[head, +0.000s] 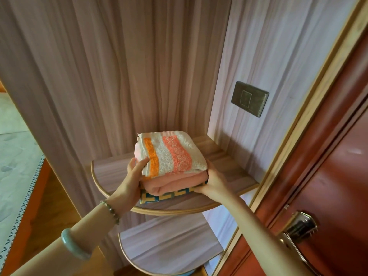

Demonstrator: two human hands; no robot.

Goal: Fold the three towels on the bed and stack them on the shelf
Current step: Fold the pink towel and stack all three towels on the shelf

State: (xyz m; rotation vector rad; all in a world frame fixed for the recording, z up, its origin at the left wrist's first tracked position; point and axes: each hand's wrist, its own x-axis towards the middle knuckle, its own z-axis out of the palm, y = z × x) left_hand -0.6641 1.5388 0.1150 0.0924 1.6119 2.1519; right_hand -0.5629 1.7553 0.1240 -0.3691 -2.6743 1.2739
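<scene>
Three folded towels are sitting piled: one striped towel [173, 154], one pink towel [173, 182], one patterned towel [159, 197]. Two hands are showing: one left hand [135, 176], one right hand [213, 180]. Two rounded shelves are showing: upper shelf [111, 170], lower shelf [163, 242]. Two wrist pieces are riding the left arm: one beaded bracelet [111, 211], one green bangle [74, 246]. One switch plate [250, 98], one door [328, 176] and one door handle [298, 232] are showing.

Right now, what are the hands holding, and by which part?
The stack of three folded towels, by its sides: left hand on the left edge, right hand on the right edge, low down.
</scene>
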